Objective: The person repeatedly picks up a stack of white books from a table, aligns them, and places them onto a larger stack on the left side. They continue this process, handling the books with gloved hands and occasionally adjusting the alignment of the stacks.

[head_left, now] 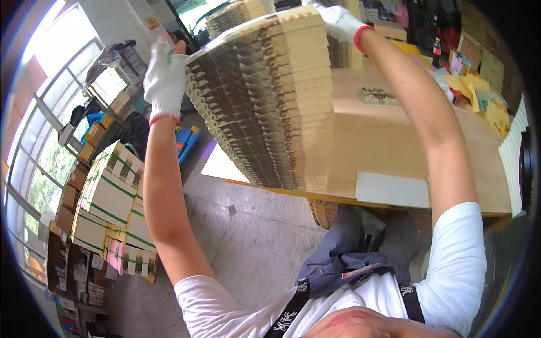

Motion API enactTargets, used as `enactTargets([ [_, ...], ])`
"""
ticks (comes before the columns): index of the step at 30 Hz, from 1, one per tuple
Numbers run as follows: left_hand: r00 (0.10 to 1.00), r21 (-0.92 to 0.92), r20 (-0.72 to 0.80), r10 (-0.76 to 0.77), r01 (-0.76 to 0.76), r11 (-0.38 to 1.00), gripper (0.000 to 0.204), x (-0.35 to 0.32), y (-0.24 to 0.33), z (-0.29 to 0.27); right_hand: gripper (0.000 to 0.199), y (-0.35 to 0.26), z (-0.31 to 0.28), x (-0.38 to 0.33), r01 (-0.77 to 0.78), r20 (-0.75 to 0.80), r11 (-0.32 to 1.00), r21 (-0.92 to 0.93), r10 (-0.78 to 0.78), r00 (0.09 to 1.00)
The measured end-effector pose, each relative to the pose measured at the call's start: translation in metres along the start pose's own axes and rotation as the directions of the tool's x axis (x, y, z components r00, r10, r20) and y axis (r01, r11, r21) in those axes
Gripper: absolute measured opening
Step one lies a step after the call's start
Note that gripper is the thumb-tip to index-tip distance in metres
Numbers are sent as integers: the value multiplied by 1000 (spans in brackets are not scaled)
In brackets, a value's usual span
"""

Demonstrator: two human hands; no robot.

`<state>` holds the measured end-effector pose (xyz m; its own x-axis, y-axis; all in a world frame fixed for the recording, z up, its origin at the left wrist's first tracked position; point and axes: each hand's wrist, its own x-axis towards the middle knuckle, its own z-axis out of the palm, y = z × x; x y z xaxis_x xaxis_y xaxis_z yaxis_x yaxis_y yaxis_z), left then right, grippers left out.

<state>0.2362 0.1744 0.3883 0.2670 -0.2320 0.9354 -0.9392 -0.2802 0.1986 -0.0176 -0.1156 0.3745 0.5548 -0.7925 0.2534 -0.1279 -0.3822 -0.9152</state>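
Observation:
A tall stack of thin printed booklets (265,101), dark-patterned on one side and cream on the other, rises from the table in front of me. My left hand (165,81), in a white knitted glove with a red cuff, rests against the stack's upper left edge, its fingers pointing up and apart. At the far right of the top, my right hand (341,22) wears the same kind of glove. Its fingers stretch along the far edge, partly cut off by the picture's border.
Under the stack is a wooden table (406,146), with a white sheet (391,189) at its near edge and a small printed piece (378,96). Green-strapped paper bundles (110,197) stand at the left. Yellow papers (479,96) and a dark bottle (437,49) lie right.

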Motion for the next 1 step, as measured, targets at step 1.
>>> enactTargets([
  [1,1000,-3,20,-3,3,1000,62,-6,0,4,46,12,0,-1,-20,0,1000,1,20,1000],
])
